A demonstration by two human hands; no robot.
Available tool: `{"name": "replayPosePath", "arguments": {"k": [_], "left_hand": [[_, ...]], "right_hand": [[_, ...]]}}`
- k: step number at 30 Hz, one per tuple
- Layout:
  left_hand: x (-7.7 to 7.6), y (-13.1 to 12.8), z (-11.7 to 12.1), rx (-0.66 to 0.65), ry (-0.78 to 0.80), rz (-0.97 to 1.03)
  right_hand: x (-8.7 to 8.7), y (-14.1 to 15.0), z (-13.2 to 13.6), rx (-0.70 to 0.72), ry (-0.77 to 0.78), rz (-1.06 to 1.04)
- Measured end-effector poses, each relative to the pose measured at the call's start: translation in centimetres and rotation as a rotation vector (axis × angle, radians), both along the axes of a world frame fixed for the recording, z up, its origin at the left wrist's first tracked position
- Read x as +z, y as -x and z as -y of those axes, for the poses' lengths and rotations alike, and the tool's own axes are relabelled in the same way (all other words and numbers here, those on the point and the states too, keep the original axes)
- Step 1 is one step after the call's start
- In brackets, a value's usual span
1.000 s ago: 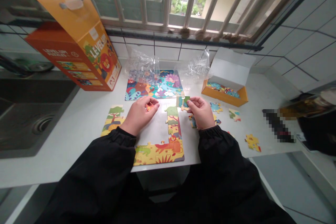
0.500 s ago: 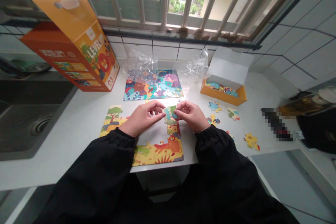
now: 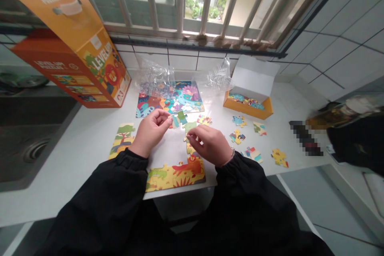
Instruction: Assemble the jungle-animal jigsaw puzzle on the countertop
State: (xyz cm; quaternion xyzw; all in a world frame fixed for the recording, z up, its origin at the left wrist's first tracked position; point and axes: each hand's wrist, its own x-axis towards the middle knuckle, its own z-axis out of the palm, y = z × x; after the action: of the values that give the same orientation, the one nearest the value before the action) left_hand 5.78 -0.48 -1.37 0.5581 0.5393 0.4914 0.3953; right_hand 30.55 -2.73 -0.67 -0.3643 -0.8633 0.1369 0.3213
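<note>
A half-built jigsaw [image 3: 175, 174] with a lion and trees lies on the white counter [image 3: 75, 160] in front of me. My left hand [image 3: 150, 132] pinches a green and blue puzzle piece [image 3: 180, 118] at its fingertips, just above the puzzle's open middle. My right hand [image 3: 210, 144] rests curled on the puzzle's upright column, fingertips pressing on its green top piece [image 3: 189, 126]. The two hands are close together, the held piece nearly touching the green one.
A finished colourful puzzle [image 3: 169, 102] lies behind, under clear plastic bags [image 3: 156, 74]. An orange puzzle box [image 3: 81, 44] leans at the left, beside a sink [image 3: 33, 140]. A small orange tray [image 3: 247, 102] of pieces sits at the right, with several loose pieces [image 3: 258, 128] nearby.
The green and blue piece has passed from my right hand to my left. My right hand dropped onto the puzzle column. The camera shifted slightly right.
</note>
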Motion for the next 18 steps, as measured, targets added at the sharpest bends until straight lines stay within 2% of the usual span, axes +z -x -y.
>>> {"name": "replayPosePath", "arguments": {"k": [1, 3, 6, 10, 13, 15, 18], "left_hand": [[-0.1, 0.1, -0.1, 0.016, -0.004, 0.016], [-0.3, 0.2, -0.1, 0.043, -0.010, 0.034], [-0.4, 0.3, -0.1, 0.072, -0.015, 0.031], [-0.3, 0.4, -0.1, 0.102, -0.025, -0.006], [-0.3, 0.6, -0.2, 0.146, -0.036, -0.051], [-0.4, 0.8, -0.3, 0.197, -0.041, -0.090], [-0.4, 1.2, -0.4, 0.296, -0.035, -0.167]], "right_hand": [[0.6, -0.1, 1.2, 0.031, -0.013, 0.032], [1.2, -1.3, 3.2, 0.000, -0.023, 0.080], [1.0, -5.5, 4.2, -0.215, 0.022, 0.140], [-0.3, -13.4, 1.7, -0.720, 0.072, 0.340], [-1.1, -18.0, -1.1, -1.032, 0.200, 0.556], [-1.6, -19.8, -2.4, -1.098, 0.287, 0.614], [-2.3, -20.9, -3.4, -1.097, 0.326, 0.605]]}}
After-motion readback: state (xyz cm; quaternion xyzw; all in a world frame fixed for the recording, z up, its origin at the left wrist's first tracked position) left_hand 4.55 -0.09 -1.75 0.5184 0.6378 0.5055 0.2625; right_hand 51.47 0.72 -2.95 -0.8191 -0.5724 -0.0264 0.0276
